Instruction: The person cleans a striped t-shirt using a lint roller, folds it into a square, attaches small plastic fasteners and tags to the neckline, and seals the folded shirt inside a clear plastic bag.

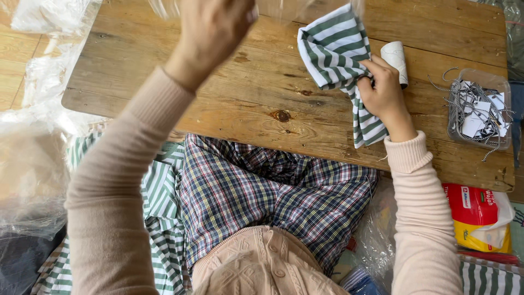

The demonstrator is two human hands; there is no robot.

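Garment (335, 54), green-and-white striped, folded: being gripped by the right hand (382, 90) over the middle-right of the wooden surface (245, 93). Its upper part is fanning out above the hand; its lower end is trailing down below the wrist and lying toward the near edge of the surface. The fingers (367, 83) are clenching around the bunched middle of the cloth.

Left hand (213, 27): being held raised above the far-left part of the surface, back of the hand toward the camera. It is pinching the edge of a clear plastic bag (284, 8), which is running along the top of the view; the bag is blurred, so the exact grip is hard to tell.

White roll (396, 57): lying on the surface just beyond the right hand, beside the garment.

Clear tub (480, 109): sitting at the right edge of the surface, holding a tangle of white tags on dark strings.

Striped cloth (161, 218), further pieces, same pattern: lying on the floor at the person's left side, beside the plaid trousers (273, 191).

Plastic sheeting (33, 158), crumpled and clear: piling up at the far left, off the surface.

Red-and-yellow packet (477, 216): lying on the floor at the right, below the tub.
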